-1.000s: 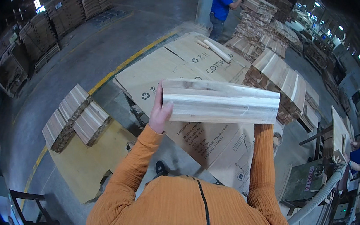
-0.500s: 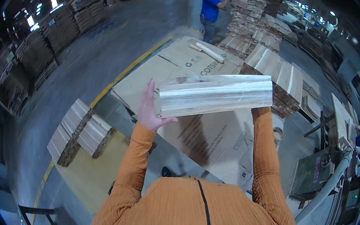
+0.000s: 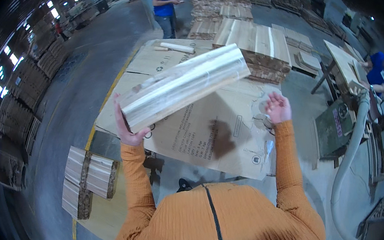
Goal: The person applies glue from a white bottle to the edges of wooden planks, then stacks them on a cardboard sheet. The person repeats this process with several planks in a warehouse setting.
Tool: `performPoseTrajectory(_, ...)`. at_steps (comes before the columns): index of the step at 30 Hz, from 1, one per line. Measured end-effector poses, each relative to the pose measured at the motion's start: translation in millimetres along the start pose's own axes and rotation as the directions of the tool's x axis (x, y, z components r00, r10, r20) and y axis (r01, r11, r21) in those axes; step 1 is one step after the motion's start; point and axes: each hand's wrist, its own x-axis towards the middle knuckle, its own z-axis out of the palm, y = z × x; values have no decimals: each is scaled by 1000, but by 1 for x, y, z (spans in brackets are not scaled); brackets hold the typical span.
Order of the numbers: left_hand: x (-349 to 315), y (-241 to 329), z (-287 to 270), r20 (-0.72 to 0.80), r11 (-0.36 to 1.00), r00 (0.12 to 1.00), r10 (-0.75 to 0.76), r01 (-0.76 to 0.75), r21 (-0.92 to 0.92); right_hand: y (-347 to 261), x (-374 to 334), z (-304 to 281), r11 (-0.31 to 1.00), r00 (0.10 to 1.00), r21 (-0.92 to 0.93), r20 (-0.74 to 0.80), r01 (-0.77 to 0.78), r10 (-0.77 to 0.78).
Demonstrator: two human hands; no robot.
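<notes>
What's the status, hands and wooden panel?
Left hand gripping wooden panel at left end. Right hand open, off it. Panel raised over cardboard. Wood stack behind right end, contact unclear.

Forearms (image 3: 284, 152) extended forward, well apart. Left hand (image 3: 129, 135): thumb spread out rightward, fingers partly hidden. Right hand (image 3: 279, 108): free, fingers loosely curled, wrist nearly straight.
</notes>
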Motion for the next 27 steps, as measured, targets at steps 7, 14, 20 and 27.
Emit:
performPoseTrajectory(7,-7,-7,28,-247,994,969,25,-51,-96,-64,-65,-80,782,761,-579,-393,232,-517)
performPoseTrajectory(14,-11,-12,23,-178,997,981,81,-78,28,-36,-62,-124,570,808,-809,-238,142,-539)
performPoseTrajectory(20,-14,19,41,-164,961,981,102,-55,272,-11,-54,-126,513,837,-850,-192,119,-512)
performPoseTrajectory(27,-14,24,54,-244,960,964,110,-39,279,-19,-29,-121,-38,812,-999,29,8,-583)
